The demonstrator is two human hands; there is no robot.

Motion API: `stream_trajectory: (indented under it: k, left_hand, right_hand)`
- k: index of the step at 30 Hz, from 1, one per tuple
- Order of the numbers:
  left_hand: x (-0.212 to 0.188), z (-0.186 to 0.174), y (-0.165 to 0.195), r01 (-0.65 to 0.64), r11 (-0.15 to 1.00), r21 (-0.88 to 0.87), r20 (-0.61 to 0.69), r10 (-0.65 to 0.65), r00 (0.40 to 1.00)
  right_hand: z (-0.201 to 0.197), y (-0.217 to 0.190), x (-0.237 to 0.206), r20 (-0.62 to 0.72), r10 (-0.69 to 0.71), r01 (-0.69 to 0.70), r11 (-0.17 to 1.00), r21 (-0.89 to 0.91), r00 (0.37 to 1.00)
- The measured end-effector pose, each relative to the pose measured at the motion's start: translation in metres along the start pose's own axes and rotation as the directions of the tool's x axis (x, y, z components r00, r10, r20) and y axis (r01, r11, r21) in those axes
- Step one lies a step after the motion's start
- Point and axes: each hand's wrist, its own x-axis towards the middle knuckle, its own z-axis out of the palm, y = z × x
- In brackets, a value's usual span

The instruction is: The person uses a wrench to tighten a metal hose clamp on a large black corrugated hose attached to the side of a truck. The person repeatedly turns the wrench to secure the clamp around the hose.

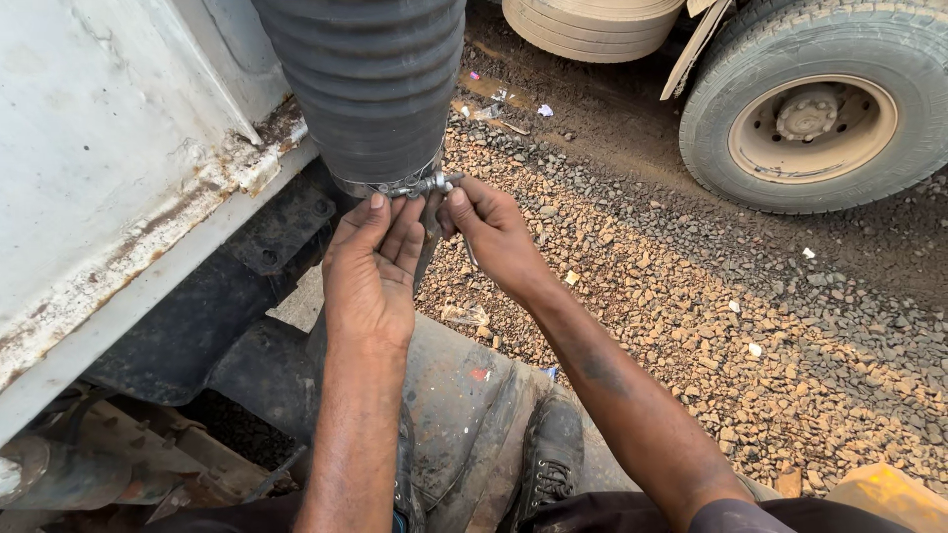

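A thick black ribbed rubber hose (370, 84) hangs down beside a white vehicle body panel (109, 148). A metal hose clamp (400, 186) rings its lower end, with a screw sticking out to the right. My left hand (373, 266) presses its fingertips against the clamp band from below. My right hand (491, 235) pinches the clamp screw between thumb and fingers, and a thin metal tool seems to run down from its palm. The pipe under the hose is hidden behind my hands.
Rusty frame parts (118, 464) lie low at the left. A dark curved mudguard (464, 395) carries my black boot (548, 459). Gravel (711, 326) covers the ground at the right. A truck wheel (815, 109) stands at the top right, a pale tyre (592, 25) behind it.
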Motion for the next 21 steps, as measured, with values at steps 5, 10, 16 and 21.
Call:
stream_trajectory:
  k: [5,10,16,21]
  left_hand:
    - [0.0,0.001,-0.001,-0.008,1.0,0.009,-0.009,0.008,1.0]
    - [0.0,0.001,-0.002,-0.016,1.0,0.026,-0.013,0.016,1.0]
    - [-0.001,0.001,-0.002,-0.022,1.0,0.015,0.001,0.022,1.0]
    - [-0.001,0.002,0.0,-0.017,1.0,0.011,0.004,0.017,1.0]
  right_hand:
    - [-0.003,0.01,0.005,-0.037,-0.137,0.127,0.97,-0.206,0.99]
    - [-0.002,0.008,0.003,-0.009,-0.079,0.078,0.991,-0.109,0.997]
    - [0.002,0.006,0.003,-0.062,-0.226,0.201,0.939,-0.28,0.972]
    - [0.001,-0.016,0.0,-0.062,-0.078,0.055,0.948,-0.314,0.995]
